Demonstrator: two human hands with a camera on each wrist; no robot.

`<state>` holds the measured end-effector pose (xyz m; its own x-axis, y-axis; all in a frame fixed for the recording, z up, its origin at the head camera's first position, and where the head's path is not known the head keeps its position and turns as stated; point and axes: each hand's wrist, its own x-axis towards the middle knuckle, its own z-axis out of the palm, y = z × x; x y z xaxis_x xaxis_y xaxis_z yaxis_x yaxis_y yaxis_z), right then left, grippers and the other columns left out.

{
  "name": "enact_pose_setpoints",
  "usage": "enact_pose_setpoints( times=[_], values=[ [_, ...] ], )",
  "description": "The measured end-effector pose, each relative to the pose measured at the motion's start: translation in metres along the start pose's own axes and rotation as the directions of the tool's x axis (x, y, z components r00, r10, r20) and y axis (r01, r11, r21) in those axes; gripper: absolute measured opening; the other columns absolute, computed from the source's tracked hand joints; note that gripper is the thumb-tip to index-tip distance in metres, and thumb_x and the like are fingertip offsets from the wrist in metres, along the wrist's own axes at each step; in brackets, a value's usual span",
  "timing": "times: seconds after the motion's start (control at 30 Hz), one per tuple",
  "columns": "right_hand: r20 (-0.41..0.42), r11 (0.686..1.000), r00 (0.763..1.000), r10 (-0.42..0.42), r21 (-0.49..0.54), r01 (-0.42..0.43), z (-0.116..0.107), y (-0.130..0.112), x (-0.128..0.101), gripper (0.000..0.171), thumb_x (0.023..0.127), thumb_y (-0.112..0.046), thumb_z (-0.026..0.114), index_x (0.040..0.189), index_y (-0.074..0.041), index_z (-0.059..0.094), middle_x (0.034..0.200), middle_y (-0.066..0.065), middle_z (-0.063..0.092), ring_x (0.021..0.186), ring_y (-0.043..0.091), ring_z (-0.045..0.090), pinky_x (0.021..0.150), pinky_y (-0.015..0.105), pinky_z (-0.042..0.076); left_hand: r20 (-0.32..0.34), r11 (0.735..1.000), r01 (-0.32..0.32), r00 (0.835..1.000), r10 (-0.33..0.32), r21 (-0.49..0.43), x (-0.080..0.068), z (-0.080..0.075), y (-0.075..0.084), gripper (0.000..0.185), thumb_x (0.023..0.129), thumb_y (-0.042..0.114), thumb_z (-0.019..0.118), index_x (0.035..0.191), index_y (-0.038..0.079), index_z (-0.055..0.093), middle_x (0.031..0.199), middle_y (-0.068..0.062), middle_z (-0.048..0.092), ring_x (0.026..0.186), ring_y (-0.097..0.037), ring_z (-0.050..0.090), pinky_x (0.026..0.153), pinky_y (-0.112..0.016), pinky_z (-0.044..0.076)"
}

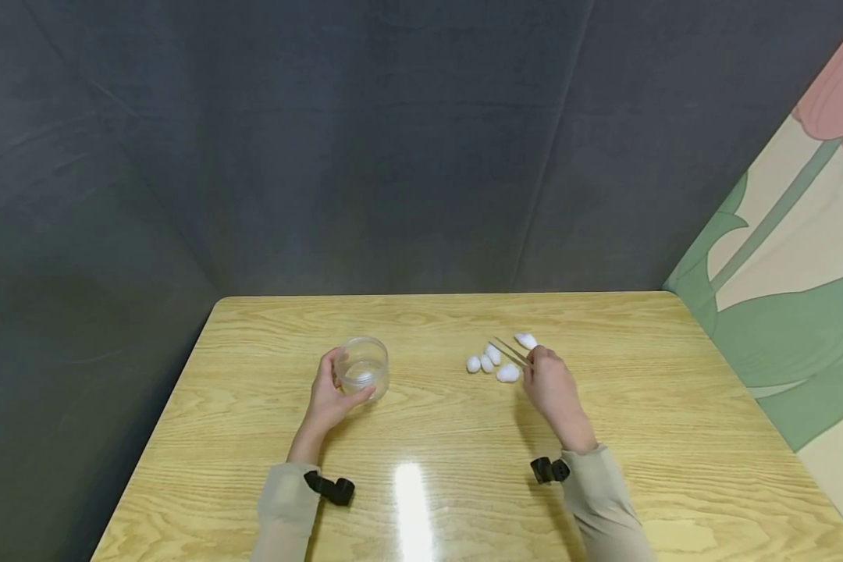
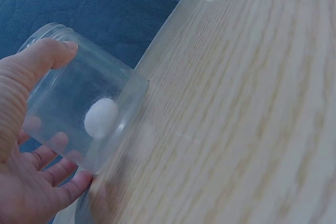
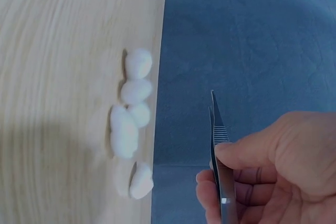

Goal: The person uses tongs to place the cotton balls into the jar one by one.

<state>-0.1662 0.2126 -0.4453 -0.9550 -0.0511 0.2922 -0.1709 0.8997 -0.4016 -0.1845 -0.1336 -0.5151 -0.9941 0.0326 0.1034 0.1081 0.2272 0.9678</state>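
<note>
My left hand (image 1: 332, 389) grips a small clear plastic jar (image 1: 363, 365) that stands on the wooden table (image 1: 435, 437), thumb on one side and fingers on the other. In the left wrist view the jar (image 2: 79, 103) has one white cotton ball (image 2: 101, 117) inside, with my thumb and fingers (image 2: 37, 72) around its wall. My right hand (image 1: 539, 368) pinches metal tweezers (image 1: 510, 351), which point toward a cluster of several white cotton balls (image 1: 492, 361). The tweezers (image 3: 218, 140) carry nothing at their tips and hover just beside the cotton balls (image 3: 131, 114).
Dark grey fabric walls close off the back and left of the table. A flowered panel (image 1: 801, 257) stands at the right. Black wrist straps (image 1: 332, 489) sit on both beige sleeves. Bare wood lies in front of the hands.
</note>
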Motion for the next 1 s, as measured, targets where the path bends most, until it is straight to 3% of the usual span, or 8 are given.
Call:
enact_pose_setpoints(
  times=[0.37, 0.6, 0.83, 1.0],
  values=[
    [0.025, 0.998, 0.998, 0.051, -0.035, -0.050, 0.002, 0.023, 0.001, 0.009, 0.083, 0.007, 0.058, 0.087, 0.014, 0.053, 0.074, 0.024, 0.056, 0.063, 0.032, 0.057, 0.051, 0.040, 0.049, 0.002, 1.000, -0.010, 1.000, 0.010, -0.003, 0.000, 0.000, -0.001, 0.082, 0.071, 0.007, 0.080, 0.137, 0.005, 0.031, 0.138, -0.021, 0.037, 0.127, -0.037, 0.035, 0.102, -0.060, 0.028],
    [-0.014, 0.997, 0.998, 0.060, -0.039, -0.060, 0.003, 0.032, 0.001, 0.007, 0.081, 0.008, 0.055, 0.085, 0.014, 0.053, 0.072, 0.025, 0.055, 0.060, 0.034, 0.056, 0.049, 0.042, 0.048, 0.002, 1.000, -0.013, 1.000, 0.013, -0.001, -0.001, 0.000, 0.000, 0.082, 0.072, 0.005, 0.080, 0.137, 0.005, 0.031, 0.137, -0.021, 0.037, 0.125, -0.037, 0.036, 0.101, -0.058, 0.031],
    [0.000, 0.994, 0.995, 0.100, -0.048, -0.100, 0.000, 0.036, 0.003, 0.007, 0.082, 0.007, 0.053, 0.086, 0.013, 0.053, 0.073, 0.025, 0.054, 0.061, 0.035, 0.055, 0.050, 0.044, 0.048, 0.018, 1.000, -0.015, 1.000, 0.015, -0.019, -0.008, -0.001, 0.025, 0.081, 0.073, -0.001, 0.076, 0.138, -0.003, 0.028, 0.137, -0.029, 0.034, 0.125, -0.045, 0.033, 0.101, -0.062, 0.028],
    [0.044, 0.989, 0.989, 0.138, -0.056, -0.136, -0.001, 0.042, 0.006, 0.009, 0.084, 0.006, 0.052, 0.089, 0.014, 0.051, 0.077, 0.026, 0.054, 0.064, 0.034, 0.055, 0.053, 0.043, 0.048, 0.019, 1.000, -0.021, 1.000, 0.021, 0.012, -0.005, -0.001, 0.013, 0.082, 0.073, 0.004, 0.078, 0.139, 0.000, 0.028, 0.137, -0.026, 0.035, 0.125, -0.042, 0.035, 0.100, -0.061, 0.029]
  ],
)
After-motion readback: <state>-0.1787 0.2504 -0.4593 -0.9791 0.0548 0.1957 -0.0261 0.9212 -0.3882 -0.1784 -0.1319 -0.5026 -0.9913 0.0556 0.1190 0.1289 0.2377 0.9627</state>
